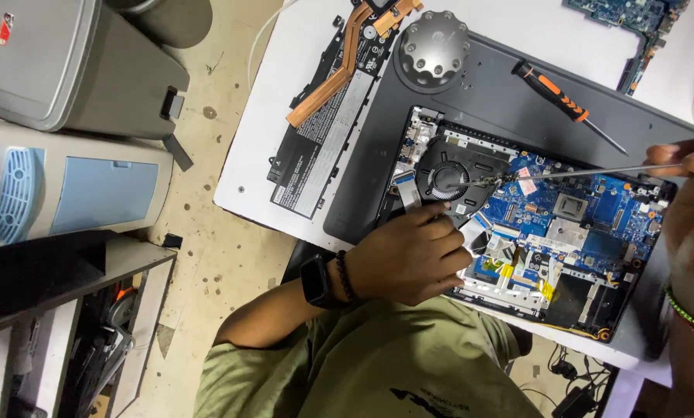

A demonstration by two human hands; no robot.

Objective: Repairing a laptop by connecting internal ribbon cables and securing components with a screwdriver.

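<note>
Blue board [572, 224]: lies open inside the dark laptop [486, 93], on the white surface [277, 124].
Left hand [413, 259]: fingers curled, pressing on the laptop edge, just beside the black fan [448, 174].
Right hand [692, 166]: fingers closed around a long screwdriver [579, 172], its tip touching the board near the fan.
Second screwdriver [564, 99]: orange and black, lies free on the laptop.
Battery [324, 131]: beside the laptop.
</note>
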